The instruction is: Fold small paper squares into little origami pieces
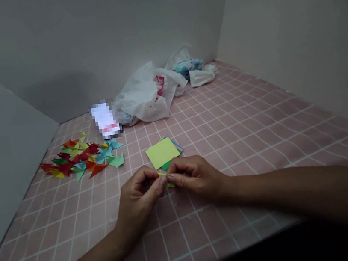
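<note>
Between my two hands is a small folded piece of yellow paper (162,174), mostly covered by the fingers. My left hand (140,193) pinches it from the left with thumb and forefinger. From the other side, my right hand (196,177) pinches it too, and the thumbs almost meet. Just beyond the fingers lies a stack of square coloured paper (163,152), yellow-green on top, with green, blue and pink edges showing. A pile of folded paper cranes (82,156) in red, orange, yellow, green and blue spreads out on the left.
The table has a pink cloth with a white grid (226,132). A phone with a lit, blurred screen (105,119) is behind the cranes. Crumpled white plastic bags (146,93) and a blue patterned bundle (187,67) sit at the back, near the grey walls.
</note>
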`<state>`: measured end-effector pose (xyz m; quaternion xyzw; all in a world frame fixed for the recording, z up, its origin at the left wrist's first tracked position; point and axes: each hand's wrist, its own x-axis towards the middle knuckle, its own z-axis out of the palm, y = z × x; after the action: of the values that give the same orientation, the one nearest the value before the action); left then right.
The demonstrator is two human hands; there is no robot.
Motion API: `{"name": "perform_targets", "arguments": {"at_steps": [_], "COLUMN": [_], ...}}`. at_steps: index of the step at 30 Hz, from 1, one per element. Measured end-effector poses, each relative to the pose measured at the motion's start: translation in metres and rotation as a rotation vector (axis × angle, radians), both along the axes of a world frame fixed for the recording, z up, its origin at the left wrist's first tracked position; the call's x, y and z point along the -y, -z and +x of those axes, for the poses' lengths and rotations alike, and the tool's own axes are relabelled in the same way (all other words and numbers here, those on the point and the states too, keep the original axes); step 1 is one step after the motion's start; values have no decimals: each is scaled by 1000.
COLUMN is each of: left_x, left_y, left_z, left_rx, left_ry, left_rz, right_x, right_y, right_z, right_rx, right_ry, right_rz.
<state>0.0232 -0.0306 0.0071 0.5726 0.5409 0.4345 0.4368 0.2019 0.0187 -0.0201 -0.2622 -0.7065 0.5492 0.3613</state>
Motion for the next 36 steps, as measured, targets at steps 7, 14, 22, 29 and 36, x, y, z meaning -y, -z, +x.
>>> {"name": "perform_targets", "arguments": {"at_steps": [7, 14, 22, 29, 36], "left_x": [1, 0, 0, -1, -1], "left_y": [-1, -1, -2, 0, 0], "left_z": [-2, 1, 4, 1, 1], "left_rx": [-43, -24, 57, -201, -444], "left_ry": [23, 0, 29, 36, 118], "left_rz": [9, -12, -75, 50, 252], "right_x": [2, 2, 1, -5, -5], "right_y": [0, 0, -1, -3, -3], "right_z": [-1, -2, -1, -1, 0], "right_rx": [-44, -26, -55, -86, -134], "right_ry": [-126, -81, -26, -52, -4], "right_rz": [-204, -247, -195, -178, -156]}}
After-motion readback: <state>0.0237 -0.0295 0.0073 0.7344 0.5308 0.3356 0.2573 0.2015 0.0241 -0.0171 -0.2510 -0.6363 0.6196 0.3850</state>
